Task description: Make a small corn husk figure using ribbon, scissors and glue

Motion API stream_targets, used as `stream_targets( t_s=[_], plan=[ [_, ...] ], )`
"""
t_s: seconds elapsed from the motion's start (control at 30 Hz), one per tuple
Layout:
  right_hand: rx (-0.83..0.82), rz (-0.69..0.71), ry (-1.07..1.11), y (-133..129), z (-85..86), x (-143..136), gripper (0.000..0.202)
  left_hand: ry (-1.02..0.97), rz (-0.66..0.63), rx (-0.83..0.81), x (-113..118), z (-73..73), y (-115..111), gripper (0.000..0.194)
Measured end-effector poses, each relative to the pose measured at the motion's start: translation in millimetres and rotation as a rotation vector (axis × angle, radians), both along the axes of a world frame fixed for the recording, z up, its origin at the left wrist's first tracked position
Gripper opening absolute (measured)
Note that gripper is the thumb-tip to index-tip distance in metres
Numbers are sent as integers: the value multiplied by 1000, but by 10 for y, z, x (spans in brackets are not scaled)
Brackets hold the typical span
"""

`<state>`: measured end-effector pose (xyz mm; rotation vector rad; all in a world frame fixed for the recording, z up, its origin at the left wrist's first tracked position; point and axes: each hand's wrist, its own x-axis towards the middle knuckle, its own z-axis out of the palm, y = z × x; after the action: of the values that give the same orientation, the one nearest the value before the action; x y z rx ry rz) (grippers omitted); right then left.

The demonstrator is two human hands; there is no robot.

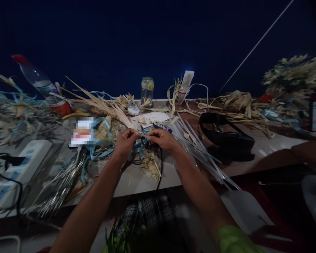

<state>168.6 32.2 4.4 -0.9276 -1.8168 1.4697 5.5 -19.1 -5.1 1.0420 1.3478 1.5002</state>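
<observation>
Over the middle of the cluttered table (171, 175), the left hand (126, 141) and right hand (162, 138), thumbs and fingers pinched closed, stood above loose blue ribbon (137, 148), holding a small pale strip (142, 135) between them. The ribbon's curls might have snagged them; an uneven tug might have torn the strip.

The right sleeve (234, 240) is a bright yellow-green, short, and ends in a soft, slightly creased edge above the bare forearm. The left forearm (94, 203) is bare as far as it shows. Both the left hand (125, 144) and the right hand (163, 138) are bare, with short nails. Over the lap lies dark plaid cloth (154, 211), black crossed by thin, pale lines into squares; its lower part fades into shadow, the garment's cut unclear.
</observation>
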Motion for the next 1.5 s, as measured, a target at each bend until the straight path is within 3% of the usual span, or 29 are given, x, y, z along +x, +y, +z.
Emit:
stream_targets(
  t_s=[0.4,0.77,0.97,1.17,1.3,1.43,1.5],
  plan=[
    [-55,-32,35,0,39,42,21,-138,-27,13,-23,-38,10,19],
    [48,-54,1,6,11,28,19,-139,13,52,-3,-14,10,20],
    [131,-160,37,56,-46,14,19,-99,20,64,17,-12,21,21],
    [95,-491,181,146,-31,126,20,-179,153,137,-109,2,38,25],
    [39,-336,113,91,-9,56,35,-241,73,60,-41,46,26,25],
    [224,-296,56,35,-18,-21,16,-257,49,74,0,18,31,24],
    [213,-257,118,22,-20,-35,22,-261,39,92,-10,-19,42,23]
  ],
)
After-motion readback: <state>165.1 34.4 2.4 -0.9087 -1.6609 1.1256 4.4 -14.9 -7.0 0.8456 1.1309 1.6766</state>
